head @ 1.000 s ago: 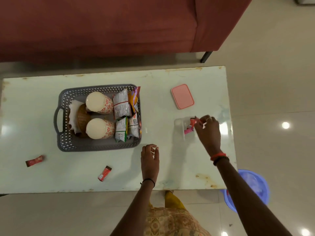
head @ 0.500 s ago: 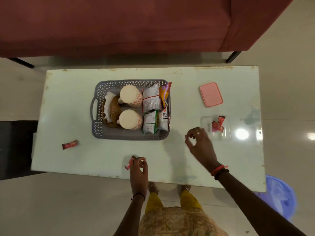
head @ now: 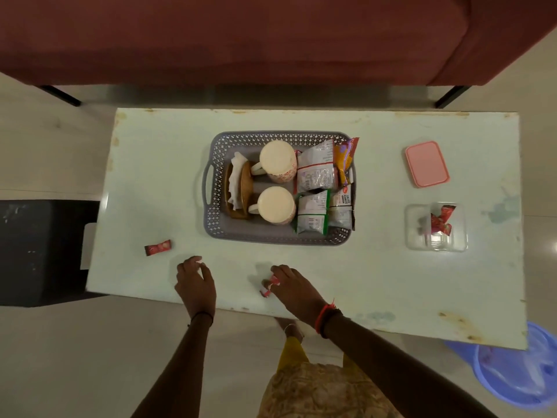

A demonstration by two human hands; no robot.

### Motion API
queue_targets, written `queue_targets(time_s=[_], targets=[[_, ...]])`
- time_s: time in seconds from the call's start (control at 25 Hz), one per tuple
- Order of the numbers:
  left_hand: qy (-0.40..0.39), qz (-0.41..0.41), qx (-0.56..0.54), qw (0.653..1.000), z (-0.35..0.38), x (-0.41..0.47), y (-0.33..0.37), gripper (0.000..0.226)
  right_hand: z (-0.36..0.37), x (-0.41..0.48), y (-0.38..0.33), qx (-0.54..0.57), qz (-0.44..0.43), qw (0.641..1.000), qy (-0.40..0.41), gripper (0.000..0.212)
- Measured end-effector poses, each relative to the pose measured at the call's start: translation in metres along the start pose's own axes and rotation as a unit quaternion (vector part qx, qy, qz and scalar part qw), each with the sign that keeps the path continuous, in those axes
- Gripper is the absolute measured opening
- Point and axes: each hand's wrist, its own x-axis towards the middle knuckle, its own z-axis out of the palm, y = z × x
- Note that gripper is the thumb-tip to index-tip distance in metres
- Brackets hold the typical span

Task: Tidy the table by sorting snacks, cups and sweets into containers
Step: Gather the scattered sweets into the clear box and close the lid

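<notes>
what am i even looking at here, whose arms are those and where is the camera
There is no machine here: the arms belong to a person wearing a camera on the head, so this one view looks down at their own hands and a pale table.

In the middle sits a grey basket holding two cups lying on their sides, snack packets and a wooden holder with tissue. To the right lie a pink lid and a clear box with red sweets inside.

The right hand pinches a red sweet near the front edge. The left hand is open, holding nothing. Another red sweet lies loose on the table beyond it.
</notes>
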Motion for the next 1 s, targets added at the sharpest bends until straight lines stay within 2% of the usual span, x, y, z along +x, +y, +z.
queue_targets(time_s=[0.08, 0.2, 0.28, 0.36, 0.52, 0.64, 0.76, 0.88, 1.0], targets=[[-0.003, 0.005, 0.072, 0.997, -0.004, 0.032, -0.009, 0.039, 0.01, 0.012, -0.001, -0.032, -0.006, 0.999, -0.027, 0.046], [-0.047, -0.018, 0.139, 0.989, -0.006, 0.073, -0.028, 0.063, 0.017, 0.027, 0.0, -0.055, -0.011, 0.998, -0.036, 0.038], [-0.086, -0.055, 0.122, 0.987, -0.005, 0.093, -0.042, 0.062, 0.016, 0.033, 0.002, -0.045, -0.019, 0.998, -0.028, 0.03], [-0.112, -0.059, 0.103, 0.987, -0.004, 0.108, -0.055, 0.053, 0.016, 0.037, 0.004, -0.053, -0.028, 0.998, -0.027, 0.027], [-0.09, -0.032, 0.109, 0.989, -0.002, 0.125, -0.067, 0.031, 0.015, 0.038, 0.011, -0.059, -0.02, 0.998, -0.023, 0.032], [-0.077, -0.044, 0.039, 0.995, -0.004, 0.124, -0.065, 0.02, 0.012, 0.039, 0.02, 0.011, 0.053, 0.999, 0.003, 0.029], [-0.044, -0.065, -0.08, 0.994, -0.009, 0.099, -0.052, 0.021, 0.004, 0.022, 0.033, 0.127, 0.192, 0.973, 0.009, 0.033], [-0.003, -0.118, -0.157, 0.981, -0.005, 0.055, -0.032, 0.022, -0.002, -0.014, 0.048, 0.156, 0.257, 0.951, 0.067, 0.036], [-0.039, -0.157, -0.224, 0.961, 0.01, -0.006, -0.01, 0.021, -0.013, -0.056, 0.069, 0.195, 0.32, 0.922, 0.1, 0.029]])
